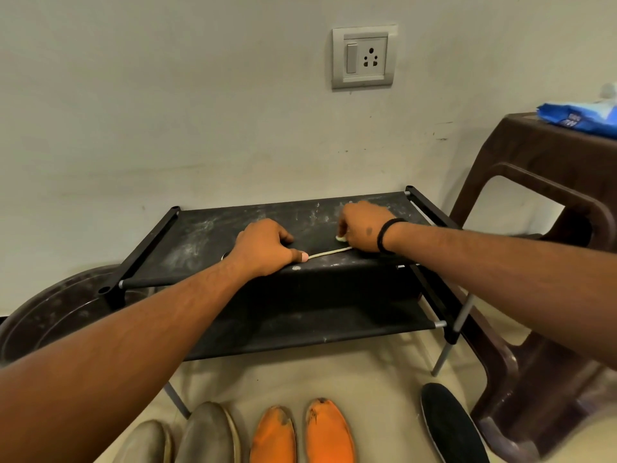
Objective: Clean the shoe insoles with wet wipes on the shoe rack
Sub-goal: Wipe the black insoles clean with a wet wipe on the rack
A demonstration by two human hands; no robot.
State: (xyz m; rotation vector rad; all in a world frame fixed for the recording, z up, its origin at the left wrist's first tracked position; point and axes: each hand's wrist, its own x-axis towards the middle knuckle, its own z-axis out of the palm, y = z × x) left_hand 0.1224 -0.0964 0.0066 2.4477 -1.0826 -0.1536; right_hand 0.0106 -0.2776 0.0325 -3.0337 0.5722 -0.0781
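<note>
two hands work the top shelf of the shoe rack: my left hand curls down on the insole, pinning its near end, while my right hand pinches a wet wipe against it. i should rub firmly along its length, keeping it pinned.

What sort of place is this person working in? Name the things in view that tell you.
Probably a room or entryway in a home. A low black shoe rack stands against a painted wall with a switch and socket plate, insoles lie on the floor, and a brown plastic stool stands beside it.
</note>
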